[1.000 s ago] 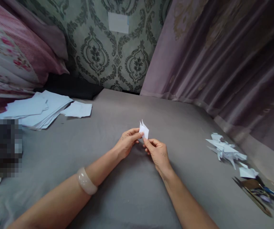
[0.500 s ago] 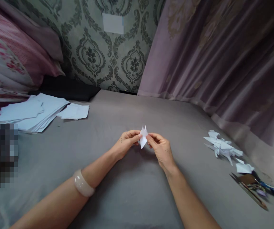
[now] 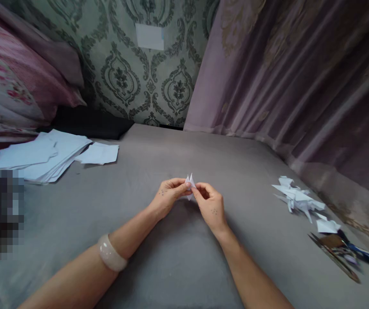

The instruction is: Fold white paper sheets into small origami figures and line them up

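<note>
A small folded white paper [image 3: 189, 179] with two sharp points upward is held above the grey cloth, in the middle of the head view. My left hand [image 3: 169, 195] pinches its left side between thumb and fingers. From the right, my right hand [image 3: 209, 201] grips the same paper, its thumb pressed near the left thumb. Both thumbs cover the paper's middle, and only a small lower tip shows beneath them. A pale bangle [image 3: 111, 254] circles my left forearm.
Paper stacks [image 3: 49, 156] and smaller squares [image 3: 99, 153] lie at the left. Folded paper pieces [image 3: 298, 197] rest at the right, with pointed tools [image 3: 335, 257] nearer me. Curtains [image 3: 268, 77] border the right side of the grey cloth [image 3: 171, 146].
My right hand has moved left, bringing both thumbs together over the paper. More of the paper's middle is now covered.
</note>
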Action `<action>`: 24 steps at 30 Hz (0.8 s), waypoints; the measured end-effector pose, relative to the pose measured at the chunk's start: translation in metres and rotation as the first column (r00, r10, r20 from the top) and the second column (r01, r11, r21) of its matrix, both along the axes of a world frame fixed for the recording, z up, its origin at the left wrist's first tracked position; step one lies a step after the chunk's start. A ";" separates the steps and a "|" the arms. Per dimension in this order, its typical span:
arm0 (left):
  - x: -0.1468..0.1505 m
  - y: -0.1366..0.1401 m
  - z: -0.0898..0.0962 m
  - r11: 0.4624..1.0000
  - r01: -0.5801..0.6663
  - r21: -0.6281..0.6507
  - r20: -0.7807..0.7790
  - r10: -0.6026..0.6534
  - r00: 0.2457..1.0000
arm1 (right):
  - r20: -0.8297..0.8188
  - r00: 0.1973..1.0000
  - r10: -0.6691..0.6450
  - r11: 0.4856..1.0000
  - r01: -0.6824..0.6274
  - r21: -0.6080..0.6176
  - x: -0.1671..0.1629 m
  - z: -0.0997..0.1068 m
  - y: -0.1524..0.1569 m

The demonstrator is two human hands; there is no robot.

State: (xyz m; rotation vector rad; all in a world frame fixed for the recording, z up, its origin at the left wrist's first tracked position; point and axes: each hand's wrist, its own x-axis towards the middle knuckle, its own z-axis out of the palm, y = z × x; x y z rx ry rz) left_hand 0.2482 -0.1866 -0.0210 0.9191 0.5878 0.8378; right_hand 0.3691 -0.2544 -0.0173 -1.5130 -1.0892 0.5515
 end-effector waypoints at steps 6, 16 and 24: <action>0.001 -0.003 0.001 0.980 -0.064 0.190 -0.072 0.079 0.994 | 0.202 0.978 -0.061 0.989 0.032 0.146 0.003 0.013 -0.003; -0.001 -0.003 0.004 0.952 0.059 0.300 -0.185 -0.003 0.983 | 0.168 0.985 0.045 0.993 -0.063 0.104 0.009 0.014 -0.002; -0.003 -0.004 0.006 0.944 0.136 0.301 -0.284 -0.047 0.958 | -0.004 0.998 0.064 0.996 -0.064 0.061 0.009 0.015 -0.002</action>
